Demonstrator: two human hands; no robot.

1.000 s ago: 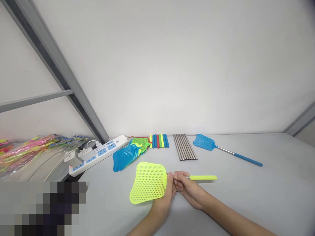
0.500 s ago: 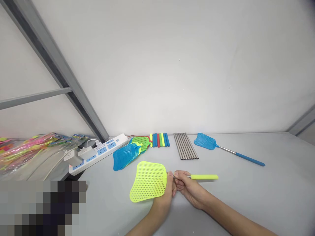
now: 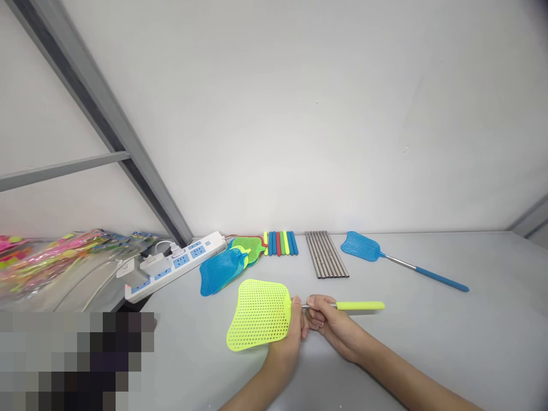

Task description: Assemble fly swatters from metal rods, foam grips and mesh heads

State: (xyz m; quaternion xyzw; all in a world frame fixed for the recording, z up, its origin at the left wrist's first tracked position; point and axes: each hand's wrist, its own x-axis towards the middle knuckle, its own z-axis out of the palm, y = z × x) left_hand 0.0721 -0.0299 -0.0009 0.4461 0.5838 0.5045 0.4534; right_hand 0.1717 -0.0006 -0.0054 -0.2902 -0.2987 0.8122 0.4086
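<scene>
Yellow swatter (image 3: 261,314): no lettering I can make out on it, tbh
Blue swatter (image 3: 362,246): same deal, nothing legible
Power strip (image 3: 182,261): if there's print on it, it's too small to read
Bagged stuff (image 3: 64,251): way too blurry to get a word off it
Metal tubes (image 3: 326,254), colored grips (image 3: 280,244): no readable text or numbers either

The table (image 3: 471,342) bears swatter heads (image 3: 222,271), grips (image 3: 278,244), tubes (image 3: 327,255), a power strip (image 3: 181,262) and blue swatter (image 3: 405,263).
</scene>
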